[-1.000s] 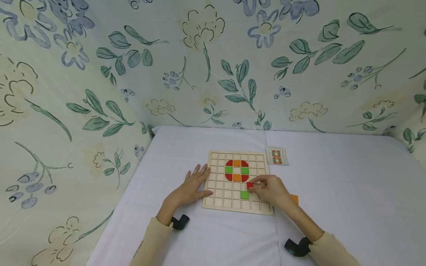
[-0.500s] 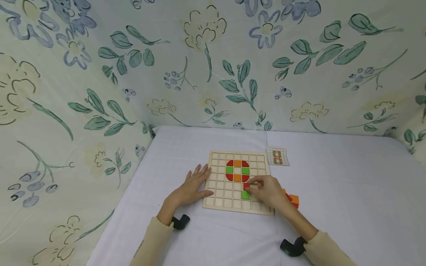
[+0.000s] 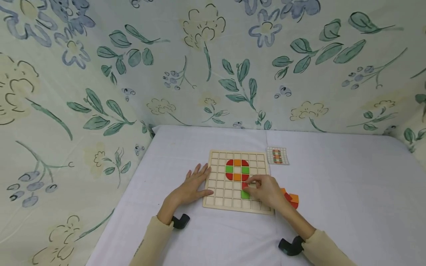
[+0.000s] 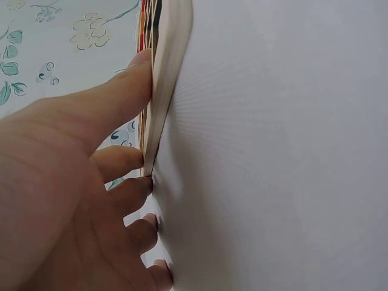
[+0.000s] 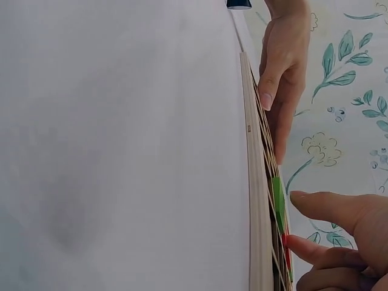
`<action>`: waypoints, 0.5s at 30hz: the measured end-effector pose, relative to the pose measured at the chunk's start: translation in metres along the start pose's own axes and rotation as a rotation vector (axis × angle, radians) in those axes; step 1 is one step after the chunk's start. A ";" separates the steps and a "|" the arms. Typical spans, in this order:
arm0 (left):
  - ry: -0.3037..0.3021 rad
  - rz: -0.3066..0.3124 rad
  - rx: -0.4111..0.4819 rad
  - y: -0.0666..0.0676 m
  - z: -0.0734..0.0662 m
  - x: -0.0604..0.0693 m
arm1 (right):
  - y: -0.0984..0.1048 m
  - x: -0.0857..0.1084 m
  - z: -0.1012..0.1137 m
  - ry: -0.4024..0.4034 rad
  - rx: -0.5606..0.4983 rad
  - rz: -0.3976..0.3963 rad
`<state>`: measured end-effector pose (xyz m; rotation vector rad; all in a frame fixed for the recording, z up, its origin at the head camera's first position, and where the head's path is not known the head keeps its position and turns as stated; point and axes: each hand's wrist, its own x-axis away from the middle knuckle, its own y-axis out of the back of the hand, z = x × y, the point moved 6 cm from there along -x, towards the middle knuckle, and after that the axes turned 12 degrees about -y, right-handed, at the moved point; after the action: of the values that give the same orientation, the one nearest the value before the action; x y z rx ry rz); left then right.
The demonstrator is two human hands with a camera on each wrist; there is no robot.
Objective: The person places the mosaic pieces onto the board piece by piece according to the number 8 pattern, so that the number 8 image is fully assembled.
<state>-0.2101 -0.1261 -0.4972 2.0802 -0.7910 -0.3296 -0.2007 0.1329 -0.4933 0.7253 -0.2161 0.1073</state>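
Note:
A wooden grid board (image 3: pixel 221 203) lies on the table. My left hand (image 3: pixel 191 186) rests at its left edge, fingers spread, thumb over the rim. My right hand (image 3: pixel 269 190) is above the board's right half. Its index fingertip touches a red tile (image 3: pixel 244 185), partly covered, between the ring of tiles and a green tile (image 3: pixel 245 194). In the right wrist view the thumb stands slightly apart from the green tile (image 5: pixel 278 203). The ring has red corners, orange tiles (image 3: pixel 237 162) at top and bottom, and green tiles (image 3: pixel 229 169) on its sides.
Loose orange and red tiles (image 3: pixel 294 198) lie right of the board, partly behind the right forearm. A small pattern card (image 3: pixel 277 156) lies by the board's upper right corner. Floral cloth (image 3: pixel 206 92) hangs behind the white-covered table (image 3: pixel 332 177).
My right hand has brought the red tile left, above the green tile and against the ring, and its thumb now stands apart. More loose tiles show beside the forearm. My left hand stays put.

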 end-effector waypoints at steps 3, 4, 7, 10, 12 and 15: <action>0.001 -0.005 0.004 0.000 0.000 0.000 | -0.002 0.002 0.001 -0.010 0.007 0.001; 0.001 -0.005 0.003 0.000 0.000 0.000 | -0.002 0.002 0.002 -0.010 0.012 -0.002; -0.002 -0.005 0.001 0.000 0.000 0.001 | -0.003 0.003 0.002 -0.011 0.023 -0.011; -0.005 -0.004 0.002 0.001 -0.001 0.001 | -0.003 0.003 0.001 -0.012 0.026 -0.016; -0.007 -0.005 0.004 0.001 -0.001 0.001 | -0.002 0.004 0.000 -0.009 0.024 -0.016; -0.010 -0.007 0.007 0.001 -0.001 0.001 | 0.000 0.005 -0.002 -0.011 0.022 -0.019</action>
<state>-0.2096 -0.1264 -0.4962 2.0895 -0.7919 -0.3425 -0.1951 0.1343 -0.4935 0.7501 -0.2187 0.0873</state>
